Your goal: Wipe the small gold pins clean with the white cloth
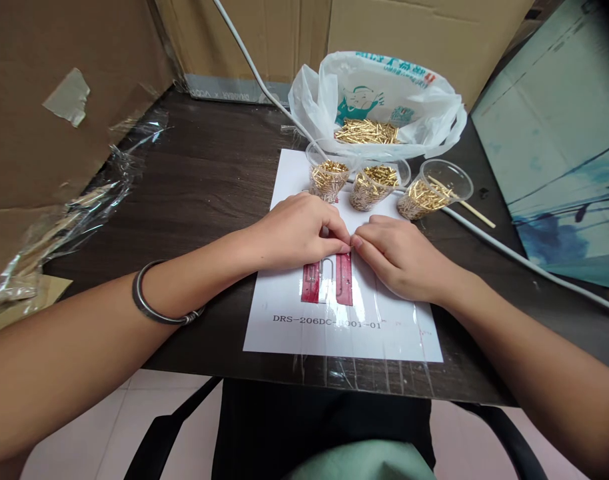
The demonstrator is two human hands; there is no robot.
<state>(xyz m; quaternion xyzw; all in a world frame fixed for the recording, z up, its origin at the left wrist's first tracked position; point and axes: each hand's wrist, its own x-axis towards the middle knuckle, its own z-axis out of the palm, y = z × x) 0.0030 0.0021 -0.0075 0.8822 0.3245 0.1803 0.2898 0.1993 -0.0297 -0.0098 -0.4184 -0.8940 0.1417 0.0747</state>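
Observation:
Over a printed white sheet, my left hand and my right hand meet with thumbs and forefingers pinched close together. Whatever is between their fingertips is too small or hidden to make out. A red-and-white printed picture lies under them, partly covered by my left hand. Just beyond stand three clear plastic cups: a left cup and a middle cup with short gold-coloured metal pieces, and a tilted right cup with longer gold-coloured pins.
Behind the cups, an open white plastic bag holds a heap of gold-coloured pins. A white cable crosses the dark table. A thin wooden stick lies by the right cup. Cardboard walls the back.

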